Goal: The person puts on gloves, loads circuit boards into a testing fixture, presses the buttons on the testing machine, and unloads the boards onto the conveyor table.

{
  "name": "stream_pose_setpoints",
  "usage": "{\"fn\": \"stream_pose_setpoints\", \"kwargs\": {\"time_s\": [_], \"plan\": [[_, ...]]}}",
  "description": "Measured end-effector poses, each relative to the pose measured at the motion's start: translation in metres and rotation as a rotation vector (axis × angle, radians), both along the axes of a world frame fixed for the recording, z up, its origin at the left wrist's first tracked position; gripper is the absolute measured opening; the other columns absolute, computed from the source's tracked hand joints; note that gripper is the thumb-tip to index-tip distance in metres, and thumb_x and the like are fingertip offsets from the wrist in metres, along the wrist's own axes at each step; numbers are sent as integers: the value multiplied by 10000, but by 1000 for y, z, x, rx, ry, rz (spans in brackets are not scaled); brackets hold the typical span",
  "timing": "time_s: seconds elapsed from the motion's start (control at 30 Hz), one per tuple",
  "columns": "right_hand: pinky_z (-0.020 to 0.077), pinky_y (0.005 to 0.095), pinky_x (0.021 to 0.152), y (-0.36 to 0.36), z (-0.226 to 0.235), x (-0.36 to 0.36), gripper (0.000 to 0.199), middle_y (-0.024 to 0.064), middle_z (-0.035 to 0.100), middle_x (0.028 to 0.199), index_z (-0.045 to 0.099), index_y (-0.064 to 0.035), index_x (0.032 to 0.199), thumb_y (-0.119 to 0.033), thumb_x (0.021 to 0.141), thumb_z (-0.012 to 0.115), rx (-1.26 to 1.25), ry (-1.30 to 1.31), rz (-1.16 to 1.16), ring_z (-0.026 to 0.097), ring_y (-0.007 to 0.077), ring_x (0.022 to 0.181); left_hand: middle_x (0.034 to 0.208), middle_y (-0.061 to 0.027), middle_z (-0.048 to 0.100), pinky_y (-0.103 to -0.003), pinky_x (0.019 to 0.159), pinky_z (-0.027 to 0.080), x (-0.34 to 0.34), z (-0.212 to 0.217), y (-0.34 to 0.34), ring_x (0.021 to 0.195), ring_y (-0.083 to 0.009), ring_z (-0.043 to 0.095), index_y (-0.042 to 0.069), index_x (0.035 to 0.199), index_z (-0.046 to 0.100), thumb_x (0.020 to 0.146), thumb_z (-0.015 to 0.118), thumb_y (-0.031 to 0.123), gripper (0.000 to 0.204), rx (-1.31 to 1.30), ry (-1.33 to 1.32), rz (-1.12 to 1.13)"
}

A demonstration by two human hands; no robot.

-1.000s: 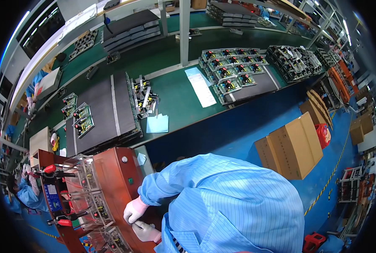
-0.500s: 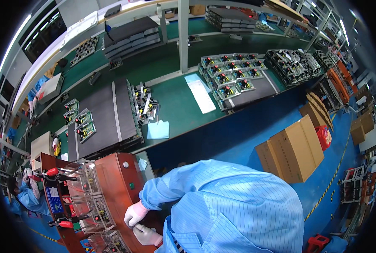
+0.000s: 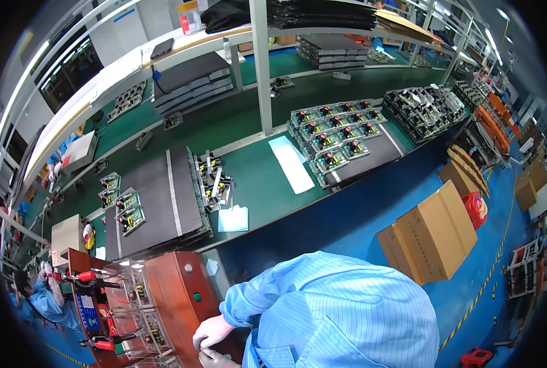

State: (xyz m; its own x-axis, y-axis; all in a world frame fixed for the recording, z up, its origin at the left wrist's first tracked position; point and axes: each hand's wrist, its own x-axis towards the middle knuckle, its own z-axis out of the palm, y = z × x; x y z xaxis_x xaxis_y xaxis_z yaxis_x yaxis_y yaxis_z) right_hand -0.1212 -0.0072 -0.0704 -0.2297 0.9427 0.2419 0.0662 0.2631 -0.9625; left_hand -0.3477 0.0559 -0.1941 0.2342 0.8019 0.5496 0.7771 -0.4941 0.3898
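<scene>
My right hand (image 3: 212, 332), in a pale glove with a pinkish cuff, reaches out of a light blue striped sleeve (image 3: 249, 300). Its fingers are curled closed beside the reddish-brown machine housing (image 3: 174, 288). Just below it, my left hand (image 3: 217, 359) is gloved too and partly cut off by the lower edge. The fingertips of both hands meet, and whatever may be between them is too small to make out. Clear fixtures (image 3: 139, 288) holding circuit boards stand on the machine beyond my hands, with red-handled toggle clamps (image 3: 87, 276) at their far side.
A green bench (image 3: 258, 214) carries black mats (image 3: 154, 214), rows of circuit boards (image 3: 331, 138) and blue sheets (image 3: 233, 219). Cardboard boxes (image 3: 436, 230) stand on the blue floor at the right. A co-worker in blue (image 3: 47, 300) is at the far left.
The view has tilted, so the bench, machine and my hands sit lower in the picture. My hands are still together beside the machine housing, with the left one now more cut off.
</scene>
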Motion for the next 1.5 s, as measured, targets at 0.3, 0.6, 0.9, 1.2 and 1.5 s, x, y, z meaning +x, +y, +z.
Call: {"fn": "stream_pose_setpoints", "kwargs": {"time_s": [0.3, 0.6, 0.9, 1.2, 1.5], "plan": [[507, 380, 828, -17, -1, 3, 271, 75, 706, 1043, 661, -75, 1076, -224, 912, 505, -52, 26, -137, 652, 298, 919, 842, -157, 696, -378, 670, 494, 32, 65, -25, 730, -314, 634, 45, 943, 706, 1011, 417, 398, 461, -209, 73, -38], [516, 365, 785, -51, -8, 21, 282, 76, 719, 931, 693, -74, 1027, -235, 899, 499, -175, -39, -189, 658, 264, 843, 806, -143, 676, -392, 639, 474, 52, 108, -40, 684, -309, 604, 39, 867, 695, 992, 466, 352, 408, -323, 99, 35], [484, 369, 922, -136, -32, 157, 314, 105, 655, 1114, 648, -48, 1084, -278, 957, 476, -315, 74, -842, 609, 284, 1002, 688, -93, 577, -355, 605, 405, 91, 124, -89, 597, -236, 489, 16, 776, 591, 1002, 454, 343, 421, -585, -158, -91], [459, 369, 913, -210, -93, 318, 272, 95, 637, 1118, 643, -88, 1142, -152, 885, 579, -284, -710, -1520, 602, 291, 995, 664, -41, 529, -297, 604, 385, 169, 72, -134, 593, -164, 444, 28, 822, 572, 1012, 475, 362, 396, -1002, 115, -351], [431, 372, 946, -242, -133, 355, 290, 72, 630, 1149, 668, -98, 1103, -116, 816, 632, -324, -910, -1468, 588, 268, 1049, 836, -156, 640, -361, 742, 495, 174, -33, -121, 727, -302, 587, -4, 901, 649, 978, 542, 165, 215, -1080, -22, -235]]}}
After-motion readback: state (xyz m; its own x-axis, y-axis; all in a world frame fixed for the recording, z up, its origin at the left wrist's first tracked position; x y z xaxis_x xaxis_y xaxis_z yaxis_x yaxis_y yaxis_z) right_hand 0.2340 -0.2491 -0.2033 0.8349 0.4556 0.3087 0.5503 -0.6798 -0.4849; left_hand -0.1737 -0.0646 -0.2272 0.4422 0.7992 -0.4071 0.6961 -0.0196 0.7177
